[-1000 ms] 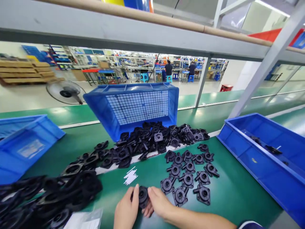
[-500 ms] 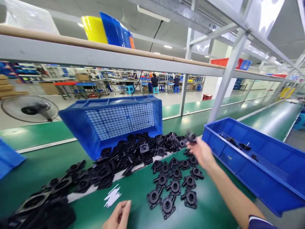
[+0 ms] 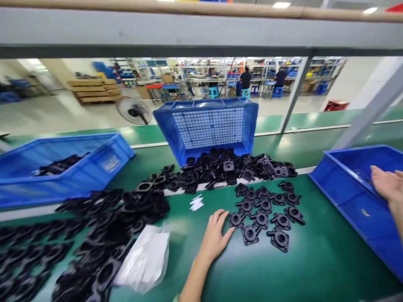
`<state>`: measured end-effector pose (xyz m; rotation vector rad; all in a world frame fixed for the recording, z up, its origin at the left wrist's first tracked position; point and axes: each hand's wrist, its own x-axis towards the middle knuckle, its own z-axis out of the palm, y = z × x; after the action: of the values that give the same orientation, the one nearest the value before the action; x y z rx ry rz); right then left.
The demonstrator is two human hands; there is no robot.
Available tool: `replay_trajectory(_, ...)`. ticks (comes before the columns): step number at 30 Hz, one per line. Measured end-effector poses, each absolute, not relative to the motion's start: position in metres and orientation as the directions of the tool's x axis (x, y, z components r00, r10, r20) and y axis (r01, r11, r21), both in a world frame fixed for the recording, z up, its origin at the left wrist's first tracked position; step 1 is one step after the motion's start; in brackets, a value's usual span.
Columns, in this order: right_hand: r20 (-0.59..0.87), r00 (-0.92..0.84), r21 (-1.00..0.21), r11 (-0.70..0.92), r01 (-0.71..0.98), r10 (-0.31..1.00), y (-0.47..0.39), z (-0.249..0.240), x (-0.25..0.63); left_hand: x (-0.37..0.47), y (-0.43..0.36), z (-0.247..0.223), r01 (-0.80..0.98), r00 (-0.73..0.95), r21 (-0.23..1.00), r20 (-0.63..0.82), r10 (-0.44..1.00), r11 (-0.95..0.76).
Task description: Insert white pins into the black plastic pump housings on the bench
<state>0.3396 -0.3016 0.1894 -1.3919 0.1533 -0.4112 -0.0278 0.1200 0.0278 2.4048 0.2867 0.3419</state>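
My left hand (image 3: 215, 235) is over the green tabletop, fingers apart, at the left edge of a group of black plastic pump-housing-like parts (image 3: 250, 234). Its fingertips are close to the nearest part; whether they touch it I cannot tell. Each part has a round body with a short spout on a square flange. At the right edge, my right hand (image 3: 388, 184) is stretched out over the near wall of a blue bin (image 3: 355, 209), with nothing visible in it. Part of that hand lies outside the picture. Thin white strips (image 3: 197, 203) lie left of the group.
Behind the group, a tipped blue crate (image 3: 204, 107) spills a heap of black parts (image 3: 220, 167). More dark parts (image 3: 107, 235) cover the left side, beside a clear bag with white contents (image 3: 146, 256). Another blue bin (image 3: 63, 178) stands left. A shelf beam (image 3: 201, 31) crosses above.
My right hand has left the heap for the right-hand bin, and the black part it held no longer shows in it. My left hand has reached forward and opened. The view has turned left and downward.
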Motion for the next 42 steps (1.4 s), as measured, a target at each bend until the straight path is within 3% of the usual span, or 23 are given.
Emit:
replay_trajectory(3, 0.02, 0.961, -0.971, 0.222, 0.083, -0.274, -0.255, 0.186, 0.308, -0.022, 0.116, 0.027, 0.109, 0.956, 0.642, 0.141, 0.256, -0.759)
replay_trajectory(5, 0.156, 0.984, -0.985, 0.062, 0.162, -0.08, -0.207, 0.184, 0.274, -0.018, 0.112, 0.026, 0.086, 0.964, 0.629, 0.144, 0.224, -0.773)
replay_trajectory(7, 0.317, 0.932, -0.91, -0.218, 0.351, 0.176, -0.154, 0.177, 0.238, -0.016, 0.109, 0.026, 0.063, 0.967, 0.626, 0.153, 0.201, -0.777)
replay_trajectory(8, 0.354, 0.871, -0.831, -0.313, 0.459, 0.34, -0.127, 0.171, 0.222, -0.015, 0.108, 0.025, 0.053, 0.967, 0.632, 0.161, 0.197, -0.773)
replay_trajectory(10, 0.372, 0.698, -0.695, -0.314, 0.647, 0.612, -0.075, 0.156, 0.196, -0.016, 0.108, 0.026, 0.028, 0.965, 0.659, 0.18, 0.193, -0.752)
replay_trajectory(12, 0.358, 0.466, -0.56, -0.214, 0.8, 0.809, -0.025, 0.137, 0.176, -0.018, 0.109, 0.028, 0.006, 0.962, 0.69, 0.193, 0.192, -0.723)
replay_trajectory(14, 0.317, 0.222, -0.402, -0.081, 0.912, 0.922, 0.023, 0.118, 0.16, -0.021, 0.111, 0.031, 0.002, 0.963, 0.712, 0.188, 0.194, -0.702)
replay_trajectory(17, 0.233, 0.039, -0.281, 0.029, 0.959, 0.972, 0.088, 0.093, 0.145, -0.024, 0.114, 0.034, 0.017, 0.967, 0.718, 0.166, 0.196, -0.695)
replay_trajectory(21, 0.105, -0.074, -0.112, 0.085, 0.99, 0.992, 0.153, 0.072, 0.133, -0.025, 0.116, 0.034, 0.031, 0.971, 0.718, 0.143, 0.191, -0.695)
replay_trajectory(25, -0.024, -0.115, 0.007, 0.115, 0.993, 0.993, 0.19, 0.06, 0.129, -0.025, 0.119, 0.031, 0.025, 0.971, 0.741, 0.141, 0.192, -0.671)
replay_trajectory(30, -0.103, -0.096, 0.07, 0.104, 0.992, 0.99, 0.208, 0.05, 0.129, -0.026, 0.122, 0.035, 0.04, 0.966, 0.775, 0.131, 0.223, -0.63)
replay_trajectory(36, -0.06, -0.08, 0.015, 0.081, 0.997, 0.995, 0.206, 0.053, 0.125, -0.029, 0.128, 0.041, 0.068, 0.959, 0.82, 0.102, 0.263, -0.568)
replay_trajectory(42, 0.236, 0.012, -0.252, 0.049, 0.967, 0.972, 0.148, 0.107, 0.134, -0.032, 0.143, 0.035, 0.11, 0.902, 0.93, 0.055, 0.428, -0.35)
